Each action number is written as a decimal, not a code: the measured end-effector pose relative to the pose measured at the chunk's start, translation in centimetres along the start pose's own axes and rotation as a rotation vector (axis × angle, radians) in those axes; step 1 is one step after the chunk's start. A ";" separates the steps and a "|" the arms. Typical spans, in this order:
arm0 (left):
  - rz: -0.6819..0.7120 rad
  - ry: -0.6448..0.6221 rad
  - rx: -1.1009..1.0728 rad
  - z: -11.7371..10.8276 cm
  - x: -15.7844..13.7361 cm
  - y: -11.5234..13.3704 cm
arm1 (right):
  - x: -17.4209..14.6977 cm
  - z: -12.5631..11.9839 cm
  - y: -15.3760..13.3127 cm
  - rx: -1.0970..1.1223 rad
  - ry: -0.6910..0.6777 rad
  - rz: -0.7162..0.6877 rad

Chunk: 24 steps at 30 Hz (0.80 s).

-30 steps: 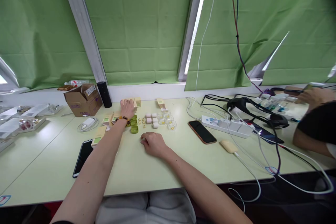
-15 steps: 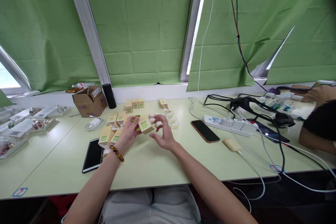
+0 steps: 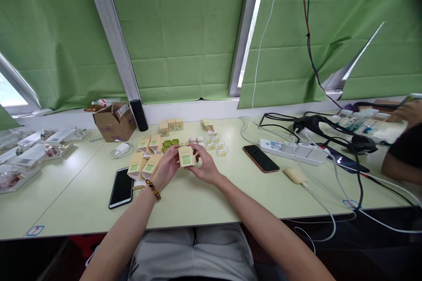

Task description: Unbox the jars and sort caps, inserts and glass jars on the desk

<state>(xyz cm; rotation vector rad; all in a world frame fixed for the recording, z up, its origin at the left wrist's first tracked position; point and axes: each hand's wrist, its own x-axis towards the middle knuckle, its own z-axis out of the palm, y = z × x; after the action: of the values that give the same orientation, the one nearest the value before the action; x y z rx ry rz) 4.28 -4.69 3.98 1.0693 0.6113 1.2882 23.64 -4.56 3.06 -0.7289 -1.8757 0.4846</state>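
Note:
A small kraft cardboard box [image 3: 186, 156] with a pale green square on its front is held over the table between both hands. My left hand [image 3: 167, 167] grips its left side, and my right hand [image 3: 204, 166] has its fingers on the right side. Left of my hands stand several similar boxes [image 3: 143, 163] with their flaps up. Just behind my left hand lie small green pieces [image 3: 170, 144]. Small pale pink pieces [image 3: 196, 139] and several clear containers with yellow inside [image 3: 217, 145] sit behind my right hand.
Three closed boxes [image 3: 172, 125] and an open one [image 3: 208, 125] stand farther back. One phone [image 3: 121, 188] lies left, another [image 3: 260, 158] right. A power strip [image 3: 290, 151], cables and a headset [image 3: 329, 131] fill the right, near another person's arm [image 3: 400, 169]. A brown carton [image 3: 115, 123] stands back left.
My right hand has closed in from the right and now touches the box. The box has turned more upright, its front facing me. The view has shifted slightly.

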 end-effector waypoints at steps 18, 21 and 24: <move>0.528 0.201 0.801 -0.4 0.1 -1.3 | 0.1 0.2 0.6 0.300 0.070 0.167; 0.766 0.157 1.188 -0.3 -0.6 -1.0 | 0.2 0.0 0.7 0.485 -0.024 0.193; 0.849 0.117 1.299 0.0 -1.1 -0.8 | 0.2 0.2 0.6 0.548 -0.094 0.214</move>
<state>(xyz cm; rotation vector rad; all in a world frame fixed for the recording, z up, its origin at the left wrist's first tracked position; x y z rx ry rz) 4.44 -5.66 3.06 2.5176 1.2186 1.6587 23.57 -3.99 2.76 -0.5396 -1.6406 1.1322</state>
